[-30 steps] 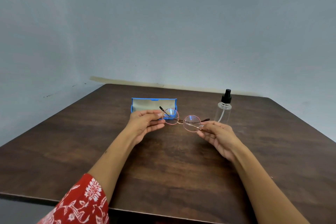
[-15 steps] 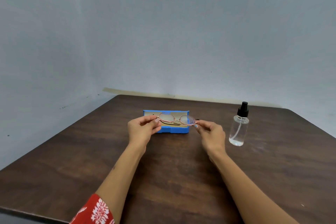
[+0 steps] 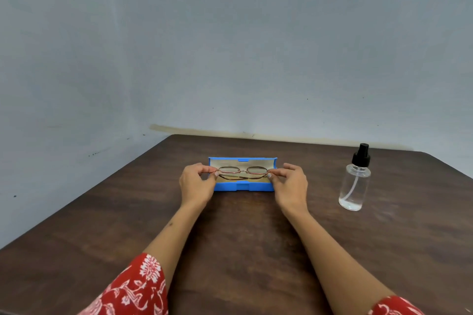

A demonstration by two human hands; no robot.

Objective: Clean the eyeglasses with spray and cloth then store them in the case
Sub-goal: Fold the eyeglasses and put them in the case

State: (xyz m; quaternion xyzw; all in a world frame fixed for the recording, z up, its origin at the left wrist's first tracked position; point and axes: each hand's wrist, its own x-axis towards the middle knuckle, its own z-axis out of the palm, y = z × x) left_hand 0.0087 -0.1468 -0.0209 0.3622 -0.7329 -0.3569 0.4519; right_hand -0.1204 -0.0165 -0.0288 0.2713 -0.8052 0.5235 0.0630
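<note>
the open case (image 3: 242,186) lay at the table's (image 3: 243,250) centre, toward the far edge. the eyeglasses (image 3: 242,171) sat over its interior, between the left hand (image 3: 195,184) and right hand (image 3: 291,185). the spray bottle (image 3: 355,181) stood upright, well to the right.

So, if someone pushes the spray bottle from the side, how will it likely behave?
The spray bottle is tall and narrow, so it probably tips rather than slides. It looks nearly empty, with only a little liquid at the bottom, so it is likely light. Once on its side, its round body may roll across the table.
</note>
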